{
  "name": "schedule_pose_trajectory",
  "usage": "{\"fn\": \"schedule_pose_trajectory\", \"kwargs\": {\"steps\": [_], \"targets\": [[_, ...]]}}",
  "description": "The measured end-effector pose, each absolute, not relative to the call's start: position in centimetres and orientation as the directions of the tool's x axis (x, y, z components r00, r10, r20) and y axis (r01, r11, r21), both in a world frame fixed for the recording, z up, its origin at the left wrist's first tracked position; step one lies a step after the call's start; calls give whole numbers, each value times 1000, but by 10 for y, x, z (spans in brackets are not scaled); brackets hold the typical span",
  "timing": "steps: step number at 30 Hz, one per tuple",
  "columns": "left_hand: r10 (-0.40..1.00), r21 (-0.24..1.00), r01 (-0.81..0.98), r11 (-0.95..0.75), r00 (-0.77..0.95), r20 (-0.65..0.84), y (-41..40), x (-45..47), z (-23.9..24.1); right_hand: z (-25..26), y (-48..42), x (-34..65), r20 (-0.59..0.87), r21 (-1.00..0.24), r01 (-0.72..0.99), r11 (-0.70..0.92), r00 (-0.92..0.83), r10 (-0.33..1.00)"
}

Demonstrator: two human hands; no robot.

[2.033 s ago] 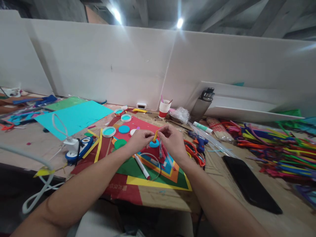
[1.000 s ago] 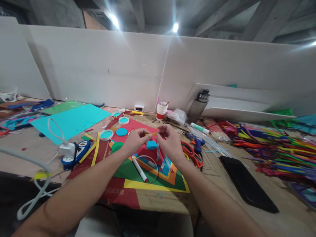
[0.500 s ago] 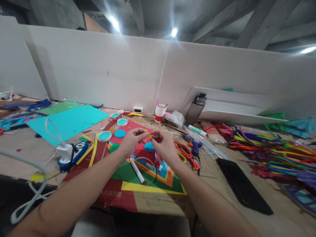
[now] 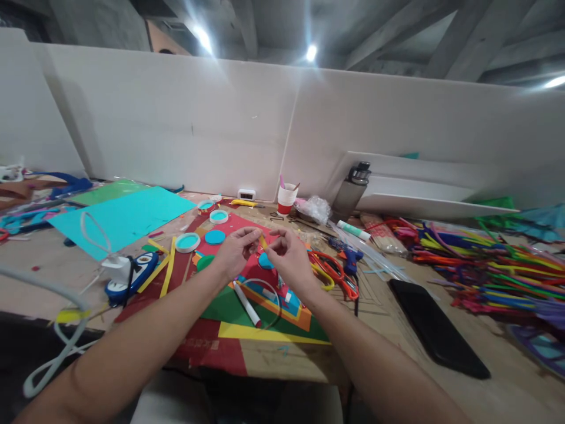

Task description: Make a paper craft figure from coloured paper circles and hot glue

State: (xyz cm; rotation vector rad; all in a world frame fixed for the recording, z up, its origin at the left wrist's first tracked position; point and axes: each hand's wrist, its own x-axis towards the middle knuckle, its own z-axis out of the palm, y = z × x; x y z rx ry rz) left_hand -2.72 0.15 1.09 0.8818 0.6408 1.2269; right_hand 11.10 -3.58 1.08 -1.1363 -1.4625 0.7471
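A small yellow paper strip [image 4: 263, 242] is between the fingertips of my two hands. My left hand [image 4: 236, 252] is closed in a pinch at its left side. My right hand [image 4: 290, 257] pinches it from the right, thumb and forefinger together. Below them lies a layered paper piece in red, blue, orange and green [image 4: 300, 323], with a yellow bottom edge. A blue disc [image 4: 265, 261] is partly hidden by my right hand. Nearby are another blue disc [image 4: 215, 237], a green disc [image 4: 205, 262] and a white marker with a dark red end [image 4: 247, 304].
Orange-handled scissors [image 4: 338, 274] and a blue glue gun [image 4: 352, 261] lie to the right, near a black phone [image 4: 436, 327]. Pipe cleaners [image 4: 494, 265] pile farther right. Left are yellow strips [image 4: 168, 268], a turquoise sheet [image 4: 126, 218] and a corded blue-and-white device [image 4: 141, 277].
The yellow strip has tilted more upright between my fingers. My left fingertips have drawn slightly left, and both hands stay over the same spot.
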Motion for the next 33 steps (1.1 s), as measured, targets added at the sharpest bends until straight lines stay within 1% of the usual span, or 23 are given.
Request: {"fn": "schedule_pose_trajectory", "kwargs": {"steps": [4, 10, 12, 14, 15, 16, 17, 19, 20, 21, 24, 26, 28, 30, 33], "targets": [[960, 856, -498, 143, 279, 2, 1, -25, 8, 10, -34, 114, 333, -929, 195, 314, 68, 941], [956, 875, -463, 142, 294, 0, 0, -23, 5, 5, -32, 111, 328, -933, 187, 308, 90, 940], [954, 882, -451, 134, 300, 8, 1, -24, 5, 8, -32, 113, 332, -924, 222, 311, 65, 941], [958, 889, -441, 123, 286, 9, 4, -27, 5, 15, -31, 121, 352, -883, 327, 337, -12, 936], [961, 894, -433, 116, 276, 9, 5, -29, 5, 20, -30, 128, 370, -836, 415, 359, -57, 927], [963, 899, -424, 109, 268, 10, 7, -31, 5, 26, -29, 136, 383, -763, 527, 373, -96, 919], [964, 905, -412, 104, 267, 11, 8, -32, 4, 31, -28, 146, 404, -665, 650, 367, -101, 909], [961, 914, -392, 101, 276, 12, 11, -34, 3, 38, -27, 165, 416, -401, 868, 292, -112, 903], [959, 916, -387, 106, 285, 9, 12, -34, 3, 39, -28, 174, 374, -271, 931, 243, -131, 918], [956, 917, -383, 114, 294, 4, 12, -34, 2, 38, -28, 180, 298, -170, 969, 177, -121, 947], [945, 913, -384, 136, 326, -3, 13, -31, 0, 27, -32, 189, 50, 29, 997, 78, -79, 996], [943, 907, -395, 144, 332, -5, 13, -30, -1, 17, -33, 187, -23, 118, 991, 57, -55, 998], [944, 901, -403, 159, 331, -19, 13, -30, -2, 8, -32, 185, -29, 167, 984, 56, -52, 998], [943, 898, -402, 181, 330, -42, 13, -31, -1, 1, -30, 184, -17, 170, 983, 66, -64, 998], [943, 895, -394, 206, 324, -75, 13, -32, 2, -5, -26, 189, 26, 105, 994, 35, -38, 999]]}}
